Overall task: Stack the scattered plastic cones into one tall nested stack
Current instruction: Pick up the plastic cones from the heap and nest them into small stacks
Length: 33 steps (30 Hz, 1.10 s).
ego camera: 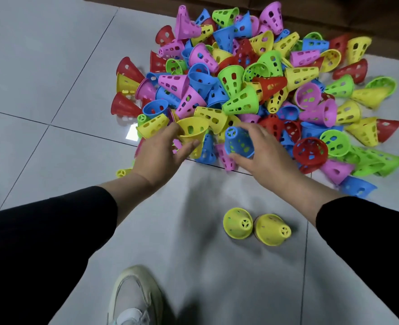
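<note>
A big heap of perforated plastic cones (245, 73) in red, yellow, blue, green and pink lies on the tiled floor. At its near edge my left hand (161, 153) grips a yellow cone (191, 130), thumb and fingers on either side of it. My right hand (266, 151) holds a blue cone (238, 143) with its narrow top pointing up and left. Two yellow cones (237, 222) (272, 228) sit side by side on the floor in front of me, wide ends down.
My shoe (135, 299) stands on the pale tiled floor (53, 90) at the bottom. A brown piece of furniture (334, 10) runs along the back behind the heap. A small yellow cone (123, 172) lies left of my left wrist.
</note>
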### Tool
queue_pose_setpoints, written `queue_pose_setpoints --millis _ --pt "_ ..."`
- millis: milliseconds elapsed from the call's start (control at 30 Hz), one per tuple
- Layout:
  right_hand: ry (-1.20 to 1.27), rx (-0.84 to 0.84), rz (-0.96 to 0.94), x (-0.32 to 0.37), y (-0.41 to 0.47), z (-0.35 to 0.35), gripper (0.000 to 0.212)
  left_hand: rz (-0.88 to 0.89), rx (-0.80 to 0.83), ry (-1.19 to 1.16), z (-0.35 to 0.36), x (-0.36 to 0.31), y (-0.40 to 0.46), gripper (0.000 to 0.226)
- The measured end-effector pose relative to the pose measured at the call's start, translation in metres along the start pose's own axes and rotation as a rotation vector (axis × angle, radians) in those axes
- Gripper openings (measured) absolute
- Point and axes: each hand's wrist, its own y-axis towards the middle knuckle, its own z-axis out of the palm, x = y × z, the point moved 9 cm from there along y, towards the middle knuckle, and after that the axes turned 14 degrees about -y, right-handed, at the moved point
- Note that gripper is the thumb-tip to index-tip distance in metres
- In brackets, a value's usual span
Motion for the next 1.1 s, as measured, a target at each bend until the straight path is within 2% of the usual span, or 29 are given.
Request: queue_pose_setpoints --millis 167,233,300,367,467,600,700,800,933,1100 --pt "0.225 -0.072 0.177 -0.018 -0.063 -0.043 0.054 -0.167 0.028 -0.39 0.016 -0.024 -0.03 0.039" --pt "0.301 -0.091 0.22 -0.027 -0.099 -0.05 0.051 -0.218 0.119 -0.465 0.031 -0.036 -0.049 0.041" --pt "0.348 -0.091 0.251 -0.036 -0.134 -0.049 0.053 -0.185 0.291 -0.345 0.048 -0.05 -0.069 0.05" --pt "0.357 -0.064 0.274 -0.043 -0.164 -0.042 0.054 -0.104 0.458 -0.11 0.067 -0.06 -0.088 0.066" --pt "0.328 -0.021 0.315 -0.048 -0.194 -0.023 0.054 0.03 0.633 0.175 0.098 -0.07 -0.108 0.084" --pt "0.222 0.077 0.377 -0.055 -0.208 0.007 0.057 0.078 0.775 0.367 0.138 -0.071 -0.116 0.073" --pt "0.175 0.206 0.384 -0.061 -0.211 0.028 0.064 0.067 0.813 0.35 0.159 -0.073 -0.116 0.06" --pt "0.203 0.221 0.359 -0.06 -0.21 0.028 0.066 0.029 0.72 0.256 0.151 -0.068 -0.112 0.066" --pt "0.209 0.113 0.325 -0.054 -0.191 0.013 0.049 -0.015 0.404 0.218 0.091 -0.031 -0.101 0.05" --pt "0.181 0.045 0.266 -0.031 -0.117 0.014 0.043 -0.08 0.024 0.408 -0.015 0.034 -0.079 0.042"
